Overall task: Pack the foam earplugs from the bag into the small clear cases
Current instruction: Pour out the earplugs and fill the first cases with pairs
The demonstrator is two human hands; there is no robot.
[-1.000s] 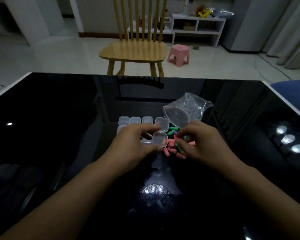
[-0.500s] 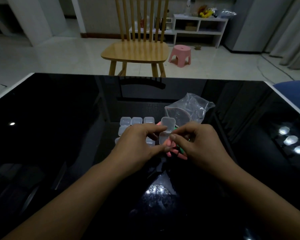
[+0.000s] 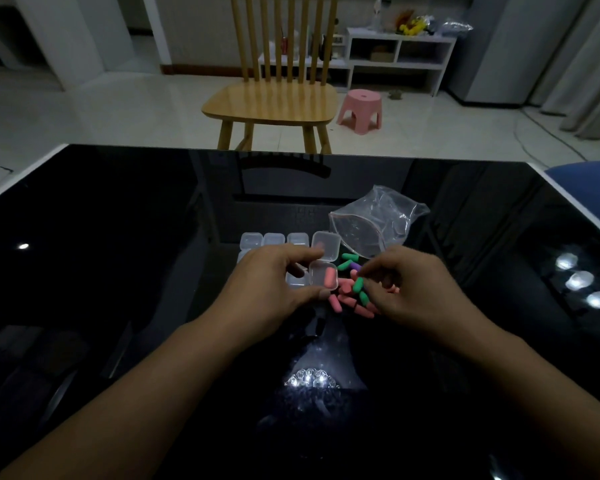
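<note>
Surface [image 3: 118, 271]: black, glossy, reflecting ceiling lights. Wooden chair [image 3: 271, 98] beyond its far edge, a pink stool [image 3: 360, 110] to the chair's right on the floor. Clear plastic bag [image 3: 378, 226], crumpled, mouth open toward the person, lying just beyond the right hand. Left hand [image 3: 274, 289]: grip clasped around an open clear case [image 3: 323, 279] with its lid [image 3: 325, 245] raised; one pink earplug [image 3: 330, 277] lies inside. Right hand [image 3: 416, 289]: fingers curled over the loose pile of earplugs [image 3: 347, 296], pink, green and one purple, beside the case; whether its grip has caught one I cannot tell. Row of closed clear cases [image 3: 274, 240] just behind the left hand.
</note>
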